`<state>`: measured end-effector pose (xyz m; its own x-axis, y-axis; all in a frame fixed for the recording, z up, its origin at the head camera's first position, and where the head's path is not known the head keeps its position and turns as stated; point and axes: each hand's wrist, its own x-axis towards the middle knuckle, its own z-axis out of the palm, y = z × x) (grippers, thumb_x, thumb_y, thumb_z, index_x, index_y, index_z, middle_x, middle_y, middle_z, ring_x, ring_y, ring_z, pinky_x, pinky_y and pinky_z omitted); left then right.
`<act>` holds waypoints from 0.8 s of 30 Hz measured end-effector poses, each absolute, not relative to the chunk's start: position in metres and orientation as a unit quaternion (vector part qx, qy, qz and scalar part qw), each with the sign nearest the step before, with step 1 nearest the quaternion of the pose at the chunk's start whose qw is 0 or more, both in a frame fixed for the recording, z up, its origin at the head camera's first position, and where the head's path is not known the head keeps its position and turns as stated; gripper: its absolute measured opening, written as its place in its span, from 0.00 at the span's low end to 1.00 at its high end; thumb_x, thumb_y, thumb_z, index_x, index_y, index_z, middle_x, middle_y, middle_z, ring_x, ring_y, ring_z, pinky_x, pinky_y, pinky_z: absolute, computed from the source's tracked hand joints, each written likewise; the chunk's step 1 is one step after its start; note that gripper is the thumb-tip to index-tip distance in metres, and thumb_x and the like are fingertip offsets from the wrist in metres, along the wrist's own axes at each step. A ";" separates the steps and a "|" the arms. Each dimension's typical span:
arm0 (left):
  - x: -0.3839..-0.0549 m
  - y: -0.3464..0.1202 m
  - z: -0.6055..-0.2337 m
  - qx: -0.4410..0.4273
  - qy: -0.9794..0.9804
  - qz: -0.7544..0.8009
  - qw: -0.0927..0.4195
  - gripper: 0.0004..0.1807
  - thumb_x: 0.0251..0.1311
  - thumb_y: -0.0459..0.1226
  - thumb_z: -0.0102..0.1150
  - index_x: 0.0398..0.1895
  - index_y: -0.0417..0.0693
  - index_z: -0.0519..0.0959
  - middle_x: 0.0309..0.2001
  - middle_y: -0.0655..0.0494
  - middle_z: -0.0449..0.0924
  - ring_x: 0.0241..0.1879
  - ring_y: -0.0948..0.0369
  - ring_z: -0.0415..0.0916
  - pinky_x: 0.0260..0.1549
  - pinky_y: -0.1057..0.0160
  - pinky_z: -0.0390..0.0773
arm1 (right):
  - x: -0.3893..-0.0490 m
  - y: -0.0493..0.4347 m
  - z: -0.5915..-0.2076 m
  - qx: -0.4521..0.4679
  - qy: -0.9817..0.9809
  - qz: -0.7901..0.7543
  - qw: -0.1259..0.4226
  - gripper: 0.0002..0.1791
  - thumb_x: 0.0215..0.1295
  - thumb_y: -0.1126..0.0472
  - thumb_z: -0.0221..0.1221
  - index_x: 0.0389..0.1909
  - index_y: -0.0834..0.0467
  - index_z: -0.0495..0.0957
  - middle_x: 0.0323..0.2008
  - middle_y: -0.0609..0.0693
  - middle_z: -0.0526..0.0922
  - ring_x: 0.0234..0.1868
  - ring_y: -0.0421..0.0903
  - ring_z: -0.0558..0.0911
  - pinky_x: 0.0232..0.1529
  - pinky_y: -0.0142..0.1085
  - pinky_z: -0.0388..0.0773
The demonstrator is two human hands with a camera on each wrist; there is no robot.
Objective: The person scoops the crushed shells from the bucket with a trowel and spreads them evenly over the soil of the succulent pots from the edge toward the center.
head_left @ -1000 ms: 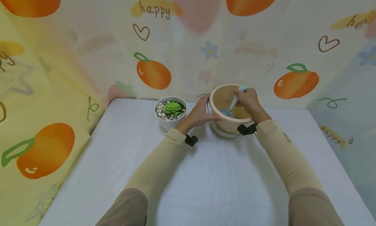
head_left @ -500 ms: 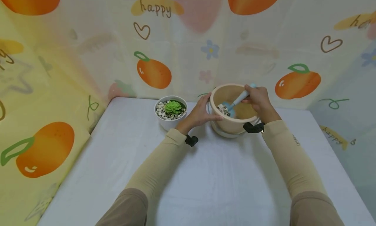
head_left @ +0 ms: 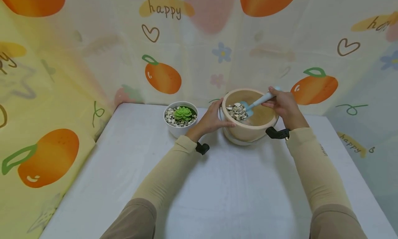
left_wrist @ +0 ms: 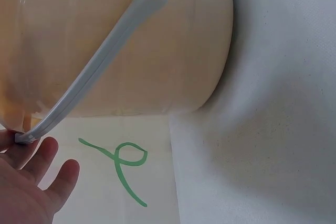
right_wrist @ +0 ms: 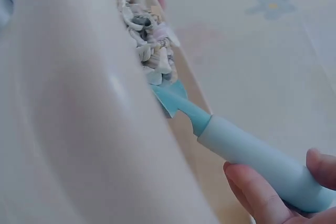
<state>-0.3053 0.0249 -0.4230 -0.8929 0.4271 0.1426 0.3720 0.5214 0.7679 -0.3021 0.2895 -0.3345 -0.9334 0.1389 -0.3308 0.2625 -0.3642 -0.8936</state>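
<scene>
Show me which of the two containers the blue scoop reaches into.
The beige bucket, the larger one: the scoop in the right hand reaches into it. The white pot to its left holds a green plant, no scoop.

The bucket (head_left: 244,132) right of centre is peach-beige, its carrying handle (left_wrist: 105,62) grey. The trowel (head_left: 262,99) has a pale-blue grip (right_wrist: 252,156) and turquoise blade (right_wrist: 172,98); the pebbles (head_left: 237,112) by it are mottled white, tan and grey. Mid-frame, a white flowerpot (head_left: 178,131) bears a bright green succulent (head_left: 182,113). The tablecloth (head_left: 233,190) is plain bluish white. Across the top, the cream backdrop (head_left: 199,66) carries orange fruit (head_left: 163,78), brown hearts (head_left: 150,33) and blue flowers (head_left: 222,53).
</scene>
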 end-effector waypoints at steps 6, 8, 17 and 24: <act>-0.306 0.024 -0.423 0.235 0.868 0.437 0.030 0.66 0.42 0.55 0.77 0.78 0.44 0.45 0.76 0.45 0.51 0.76 0.49 0.50 0.72 0.49 0.57 | -0.298 0.297 -0.335 0.184 0.543 -0.819 0.013 0.09 0.65 0.56 0.60 0.33 0.58 0.76 0.22 0.51 0.84 0.27 0.45 0.87 0.31 0.40 0.85; -0.306 0.024 -0.424 0.235 0.867 0.438 0.031 0.66 0.42 0.55 0.77 0.78 0.45 0.45 0.76 0.45 0.51 0.76 0.50 0.50 0.72 0.48 0.57 | -0.297 0.297 -0.336 0.183 0.543 -0.820 -0.008 0.10 0.66 0.55 0.60 0.32 0.59 0.76 0.21 0.52 0.84 0.26 0.45 0.87 0.32 0.39 0.85; -0.306 0.024 -0.424 0.238 0.862 0.448 0.028 0.66 0.41 0.54 0.77 0.78 0.44 0.45 0.76 0.45 0.50 0.75 0.50 0.50 0.71 0.48 0.58 | -0.303 0.295 -0.341 0.158 0.524 -0.831 -0.100 0.10 0.66 0.57 0.60 0.35 0.61 0.74 0.18 0.52 0.84 0.23 0.44 0.87 0.25 0.35 0.84; -0.304 0.023 -0.423 0.234 0.862 0.447 0.033 0.66 0.41 0.55 0.77 0.78 0.47 0.45 0.76 0.45 0.50 0.76 0.50 0.50 0.71 0.48 0.58 | -0.304 0.294 -0.348 0.131 0.524 -0.834 -0.110 0.11 0.65 0.59 0.60 0.38 0.63 0.74 0.20 0.53 0.85 0.23 0.45 0.87 0.28 0.35 0.84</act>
<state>-0.3043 0.0228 -0.4235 -0.8881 0.4338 0.1519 0.3740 0.4898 0.7875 -0.3038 0.2941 -0.3475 -0.9411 0.3219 -0.1037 -0.0466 -0.4272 -0.9030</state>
